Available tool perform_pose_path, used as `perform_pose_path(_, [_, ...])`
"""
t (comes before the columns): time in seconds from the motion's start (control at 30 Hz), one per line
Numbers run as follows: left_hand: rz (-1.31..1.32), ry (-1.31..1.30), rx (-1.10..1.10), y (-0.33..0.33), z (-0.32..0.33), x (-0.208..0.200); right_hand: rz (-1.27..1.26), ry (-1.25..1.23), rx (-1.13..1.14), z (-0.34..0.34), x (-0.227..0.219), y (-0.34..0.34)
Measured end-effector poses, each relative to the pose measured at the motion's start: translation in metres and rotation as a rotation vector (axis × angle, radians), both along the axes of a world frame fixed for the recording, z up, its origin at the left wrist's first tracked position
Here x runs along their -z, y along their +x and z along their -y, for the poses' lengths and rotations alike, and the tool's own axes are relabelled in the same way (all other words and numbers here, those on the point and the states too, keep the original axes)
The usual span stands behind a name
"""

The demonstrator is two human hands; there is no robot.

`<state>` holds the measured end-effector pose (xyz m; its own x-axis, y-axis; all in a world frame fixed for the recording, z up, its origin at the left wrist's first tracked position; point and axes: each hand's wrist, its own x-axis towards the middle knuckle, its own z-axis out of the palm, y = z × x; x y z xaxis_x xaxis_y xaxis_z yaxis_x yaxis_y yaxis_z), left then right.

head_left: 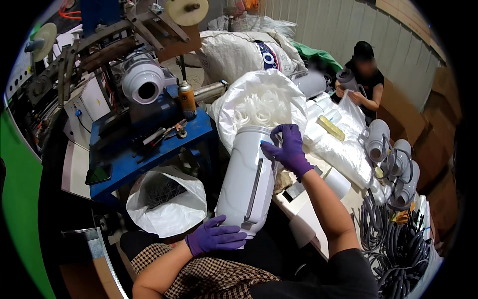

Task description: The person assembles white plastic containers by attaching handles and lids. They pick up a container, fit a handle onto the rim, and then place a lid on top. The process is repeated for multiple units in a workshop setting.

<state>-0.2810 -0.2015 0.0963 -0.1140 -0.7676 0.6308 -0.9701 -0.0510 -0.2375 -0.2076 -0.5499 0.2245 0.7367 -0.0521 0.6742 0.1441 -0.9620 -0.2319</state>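
Left hand [215, 238]: gloved, grasping the canister's lower end.
Right hand [286, 149]: gloved, gripping the canister's upper rim.
Canister [249, 179]: white, tilted, held above the lap, beside the desk [311, 219].
Bag of rings [261, 104]: just behind the canister.

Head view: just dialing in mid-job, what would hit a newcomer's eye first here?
First, the big pale grey plastic cylinder with a dark side strip at centre, held tilted between two purple-gloved hands: the left hand at its lower end, the right hand at its upper rim. Just behind it gapes an open white sack of translucent plastic rings. At left stands a cluttered blue metal workbench.
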Motion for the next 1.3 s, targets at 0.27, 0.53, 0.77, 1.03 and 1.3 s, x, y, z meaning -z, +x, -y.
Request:
perform_pose_path(0.27, [-1.074, -0.060, -0.072, -0.029, -0.047, -0.057, -0.330, 1.105, -0.293, -0.004, -0.028, 0.028])
perform_pose_path(0.53, [-1.024, -1.315, -0.493, -0.131, -0.105, -0.014, -0.324, 0.533, -0.766, -0.190, -0.118, 0.093])
perform_pose_path(0.77, [-0.729, -1.031, -0.898, -0.151, -0.165, -0.055, -0.001, 0.102, -0.374, -0.251, -0.076, 0.191])
perform_pose_path(1.03, [-1.013, -1.413, -0.346, -0.077, -0.192, -0.140, 0.399, -0.080, -0.663, -0.132, 0.050, -0.111])
perform_pose_path(1.3, [-0.066, -0.455, -0.963, 0.094, -0.055, -0.216, -0.653, -0.066, -0.934, -0.164, 0.184, -0.142])
